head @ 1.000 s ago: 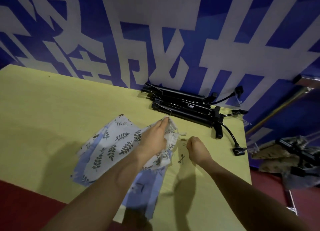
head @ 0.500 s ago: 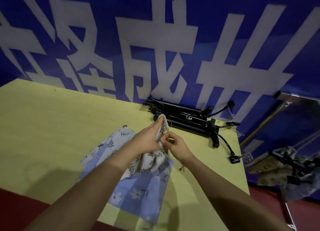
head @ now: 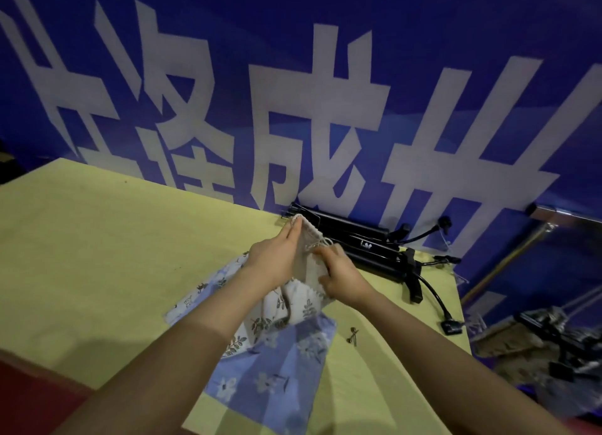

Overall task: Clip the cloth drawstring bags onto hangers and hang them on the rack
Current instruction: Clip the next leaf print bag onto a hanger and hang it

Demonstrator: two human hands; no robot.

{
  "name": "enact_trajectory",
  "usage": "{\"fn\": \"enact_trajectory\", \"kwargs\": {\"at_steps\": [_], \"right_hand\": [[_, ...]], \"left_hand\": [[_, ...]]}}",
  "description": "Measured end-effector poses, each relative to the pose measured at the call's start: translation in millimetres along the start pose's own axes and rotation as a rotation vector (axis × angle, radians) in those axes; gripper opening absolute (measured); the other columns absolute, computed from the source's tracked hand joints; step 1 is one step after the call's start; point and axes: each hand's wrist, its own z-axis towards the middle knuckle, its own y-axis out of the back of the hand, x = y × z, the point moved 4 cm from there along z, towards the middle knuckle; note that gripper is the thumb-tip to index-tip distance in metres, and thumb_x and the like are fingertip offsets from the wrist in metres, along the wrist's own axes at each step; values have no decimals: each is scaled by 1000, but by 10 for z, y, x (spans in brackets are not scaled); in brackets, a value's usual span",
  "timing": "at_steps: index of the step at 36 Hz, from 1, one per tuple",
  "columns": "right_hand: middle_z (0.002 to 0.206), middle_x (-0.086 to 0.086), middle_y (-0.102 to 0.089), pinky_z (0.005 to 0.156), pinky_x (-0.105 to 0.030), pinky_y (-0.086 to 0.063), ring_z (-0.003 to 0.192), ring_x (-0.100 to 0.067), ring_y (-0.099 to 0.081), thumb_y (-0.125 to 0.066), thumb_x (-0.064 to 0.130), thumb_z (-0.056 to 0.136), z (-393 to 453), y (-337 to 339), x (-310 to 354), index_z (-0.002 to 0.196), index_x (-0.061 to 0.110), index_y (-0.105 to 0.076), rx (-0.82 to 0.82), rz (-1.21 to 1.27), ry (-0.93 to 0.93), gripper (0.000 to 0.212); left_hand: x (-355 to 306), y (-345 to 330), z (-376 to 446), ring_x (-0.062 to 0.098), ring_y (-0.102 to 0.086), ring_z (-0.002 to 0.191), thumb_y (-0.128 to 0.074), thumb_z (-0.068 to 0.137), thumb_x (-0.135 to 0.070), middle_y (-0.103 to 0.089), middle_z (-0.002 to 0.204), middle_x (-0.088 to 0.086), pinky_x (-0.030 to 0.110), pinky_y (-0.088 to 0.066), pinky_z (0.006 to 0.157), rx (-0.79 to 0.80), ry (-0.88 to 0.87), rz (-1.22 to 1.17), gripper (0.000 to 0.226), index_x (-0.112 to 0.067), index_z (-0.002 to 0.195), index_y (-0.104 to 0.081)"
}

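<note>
Your left hand point(head: 275, 255) and right hand point(head: 342, 276) both grip the bag point(head: 308, 255) mid-frame; hangers point(head: 365, 242) lie just beyond, nearer your right.

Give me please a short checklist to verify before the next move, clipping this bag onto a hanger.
1. Beige bag lifted off the table: ok.
2. Left hand grips its top edge: ok.
3. Right hand holds its right side: ok.
4. Hangers free at the table's back edge: ok, none picked up yet.
5. Hanger clips open: cannot tell.
6. Other bags lying flat below: ok.
</note>
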Motion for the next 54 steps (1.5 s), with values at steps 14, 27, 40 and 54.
{"fn": "enact_trajectory", "kwargs": {"at_steps": [14,27,40,54], "right_hand": [[95,2,-50,75,-20,-43,85,-11,-53,-59,9,89,248,360,-329,90,18,-62,-351,242,-56,10],[137,-13,-50,100,-44,-44,122,-32,-50,-52,16,93,899,378,-1302,134,10,-45,-117,-115,-396,42],[135,-9,-40,103,-37,-33,126,-30,-39,-54,14,90,1071,-111,-1567,133,15,-36,73,-631,-288,46],[126,-13,-49,97,-38,-38,118,-33,-47,-54,32,92,919,91,-1408,130,7,-37,80,-705,-190,48]], "left_hand": [[-73,73,433,28,-61,105,-48,88,-1,-8,160,0,33,-41,65,-153,6,35,80,-14,151,-1],[82,-255,1008,30,-60,105,-48,86,-3,-41,143,5,36,-42,68,-73,68,-130,67,-15,146,-20],[-41,-694,1194,31,-59,106,-44,83,3,-53,130,8,38,-48,74,164,13,-117,61,-15,141,-36],[-107,-636,1014,29,-56,112,-47,85,-4,-48,138,6,38,-51,82,175,-47,-183,62,-20,144,-34]]}}
